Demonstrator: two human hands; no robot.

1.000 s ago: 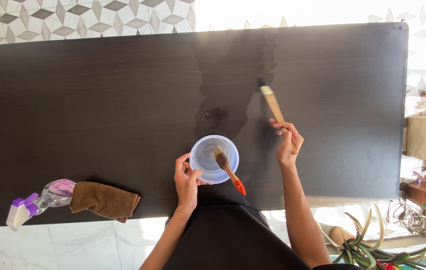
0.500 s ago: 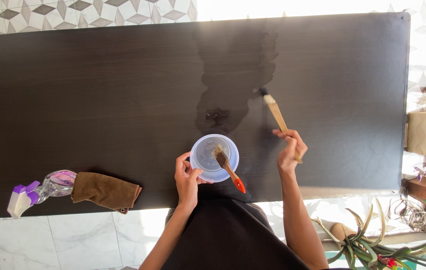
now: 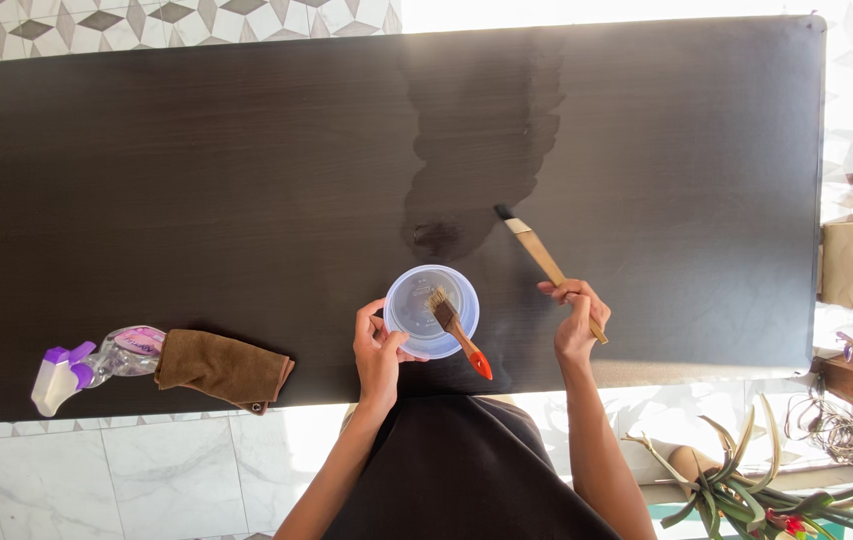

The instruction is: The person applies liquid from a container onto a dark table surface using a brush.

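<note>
One long rectangular table (image 3: 197,180) of dark, matte wood grain fills most of the view; a darker, wet-looking patch (image 3: 482,130) runs down its middle from the far edge toward the near side. One brown cloth (image 3: 225,368), soft and crumpled, lies at the near edge, and just beside it, touching its left end, lies one clear spray bottle (image 3: 87,364) on its side with a purple and white nozzle.

One round, clear plastic tub (image 3: 431,311) stands near the front edge. The left hand (image 3: 381,355) grips its near rim, thumb and fingers closed on the wall.

There are two brushes. The right hand (image 3: 574,318) is closed around the longer one, a paintbrush (image 3: 539,256) with a pale wooden handle; its long axis runs diagonally, dark bristles pointing up and to the left, the tip touching the table at the edge of the wet patch. The shorter brush (image 3: 457,332), with tan bristles and an orange-red handle end, leans across the tub's rim, bristles inside, handle pointing down and right.
</note>
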